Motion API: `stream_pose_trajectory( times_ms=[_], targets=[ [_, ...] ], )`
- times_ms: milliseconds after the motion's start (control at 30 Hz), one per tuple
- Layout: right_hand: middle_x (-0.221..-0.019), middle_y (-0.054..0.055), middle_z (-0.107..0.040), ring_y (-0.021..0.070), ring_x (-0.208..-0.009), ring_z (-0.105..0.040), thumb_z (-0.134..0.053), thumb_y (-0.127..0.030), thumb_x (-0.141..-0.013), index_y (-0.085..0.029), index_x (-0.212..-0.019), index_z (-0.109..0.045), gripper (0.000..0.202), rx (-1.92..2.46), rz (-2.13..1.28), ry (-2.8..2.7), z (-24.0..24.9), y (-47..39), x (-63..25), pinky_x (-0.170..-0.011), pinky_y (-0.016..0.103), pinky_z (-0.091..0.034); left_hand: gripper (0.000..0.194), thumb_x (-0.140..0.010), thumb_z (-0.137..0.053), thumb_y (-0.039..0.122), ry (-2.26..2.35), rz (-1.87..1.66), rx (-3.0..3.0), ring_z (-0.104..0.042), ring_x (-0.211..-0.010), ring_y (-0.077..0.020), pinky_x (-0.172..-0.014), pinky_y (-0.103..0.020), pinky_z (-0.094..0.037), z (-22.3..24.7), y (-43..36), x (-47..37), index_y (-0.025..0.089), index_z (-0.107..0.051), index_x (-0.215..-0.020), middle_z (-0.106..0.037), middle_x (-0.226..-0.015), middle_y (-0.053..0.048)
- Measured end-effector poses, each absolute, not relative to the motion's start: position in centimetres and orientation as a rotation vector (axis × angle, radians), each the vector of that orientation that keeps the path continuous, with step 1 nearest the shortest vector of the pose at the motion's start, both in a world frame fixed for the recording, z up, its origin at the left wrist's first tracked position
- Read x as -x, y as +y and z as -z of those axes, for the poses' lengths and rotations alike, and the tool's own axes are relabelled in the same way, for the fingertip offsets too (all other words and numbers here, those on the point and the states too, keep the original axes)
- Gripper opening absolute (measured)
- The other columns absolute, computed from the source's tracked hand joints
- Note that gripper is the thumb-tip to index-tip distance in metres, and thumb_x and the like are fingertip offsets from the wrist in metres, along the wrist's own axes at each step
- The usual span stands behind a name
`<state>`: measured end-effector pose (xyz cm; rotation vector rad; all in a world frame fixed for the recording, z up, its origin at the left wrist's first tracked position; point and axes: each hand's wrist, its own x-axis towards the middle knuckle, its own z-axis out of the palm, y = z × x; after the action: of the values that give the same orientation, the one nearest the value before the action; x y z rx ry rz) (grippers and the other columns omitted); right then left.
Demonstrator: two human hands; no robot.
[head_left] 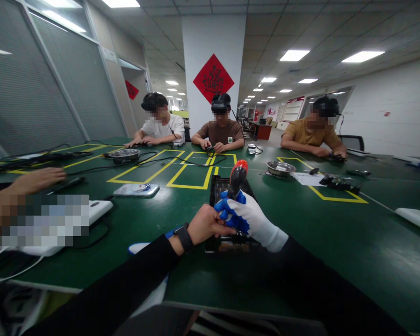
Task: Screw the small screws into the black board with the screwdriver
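My right hand (250, 217), in a white glove with blue coated fingers, is wrapped round a screwdriver (238, 177). Its dark grey handle with an orange-red end points up; the glove and my left hand hide the shaft and tip. My bare left hand (207, 223), with a dark watch on the wrist, is closed right against the gloved fingers. Whatever its fingertips pinch is hidden. Under both hands a black tray-like case (215, 184) lies on the green table (182, 275), its inside mostly covered.
A blue-and-white glove-like item (138, 248) lies by my left forearm. Left are a phone-like slab (136, 190), a white power bank-like box (100, 207) and another person's hand (38, 179). Metal bowls (280, 169), cables and black parts (339, 183) lie farther off. Three people sit opposite.
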<state>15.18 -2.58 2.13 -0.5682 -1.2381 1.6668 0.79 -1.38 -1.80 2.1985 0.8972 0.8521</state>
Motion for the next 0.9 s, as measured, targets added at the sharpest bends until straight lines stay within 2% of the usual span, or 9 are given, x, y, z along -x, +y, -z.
stream_pose_trajectory(
  times_ms=[167,300,467,567,767,900],
  targets=[
    [-0.077,0.004,-0.063,0.0118,-0.060,-0.059,-0.057,-0.040,-0.073,-0.015,-0.100,-0.053,0.038,0.470,-1.777,-1.228,-2.23,-2.22,-15.80,-0.048,0.022,-0.049,0.034,-0.064,-0.064,0.043,0.867,-0.872,-2.189,-0.048,-0.039,-0.0065,-0.041,-0.016,-0.037,1.53,-1.52,-0.79,0.010,-0.058,-0.057,-0.052,-0.045,0.002],
    [-0.080,0.005,-0.063,0.0114,-0.061,-0.060,-0.057,-0.033,-0.075,-0.014,-0.099,-0.054,0.031,0.440,-1.779,-1.249,-2.29,-2.09,-15.95,-0.050,0.023,-0.050,0.032,-0.063,-0.065,0.042,0.863,-0.899,-2.164,-0.048,-0.039,-0.0062,-0.040,-0.015,-0.038,1.49,-1.58,-0.91,0.010,-0.058,-0.061,-0.053,-0.047,0.002],
    [-0.071,0.000,-0.062,0.0100,-0.054,-0.059,-0.064,-0.026,-0.069,-0.016,-0.092,-0.052,0.027,0.512,-1.716,-1.190,-2.16,-2.40,-15.31,-0.043,0.018,-0.047,0.033,-0.064,-0.064,0.042,0.861,-0.870,-2.214,-0.049,-0.039,-0.0064,-0.041,-0.015,-0.038,1.48,-1.50,-0.91,0.010,-0.059,-0.059,-0.053,-0.045,0.002],
    [-0.067,-0.001,-0.061,0.0093,-0.052,-0.058,-0.065,-0.027,-0.067,-0.016,-0.088,-0.052,0.027,0.517,-1.712,-1.164,-2.33,-2.65,-15.14,-0.044,0.019,-0.048,0.033,-0.064,-0.064,0.042,0.859,-0.847,-2.215,-0.048,-0.038,-0.0063,-0.040,-0.015,-0.037,1.38,-1.52,-0.88,0.010,-0.059,-0.057,-0.053,-0.045,0.001],
    [-0.078,0.004,-0.062,0.0107,-0.058,-0.059,-0.056,-0.038,-0.075,-0.015,-0.102,-0.053,0.036,0.454,-1.757,-1.229,-2.52,-2.48,-15.64,-0.047,0.021,-0.048,0.031,-0.062,-0.066,0.040,0.859,-0.880,-2.123,-0.048,-0.039,-0.0066,-0.038,-0.016,-0.038,1.19,-1.78,-1.03,0.010,-0.059,-0.060,-0.056,-0.051,0.000],
    [-0.078,0.002,-0.060,0.0103,-0.059,-0.060,-0.060,-0.033,-0.072,-0.015,-0.093,-0.054,0.028,0.480,-1.731,-1.204,-2.17,-2.29,-15.44,-0.048,0.021,-0.049,0.033,-0.062,-0.066,0.042,0.893,-0.873,-2.114,-0.047,-0.038,-0.0062,-0.039,-0.016,-0.036,1.39,-1.74,-1.02,0.010,-0.058,-0.059,-0.054,-0.047,0.002]
  ],
)
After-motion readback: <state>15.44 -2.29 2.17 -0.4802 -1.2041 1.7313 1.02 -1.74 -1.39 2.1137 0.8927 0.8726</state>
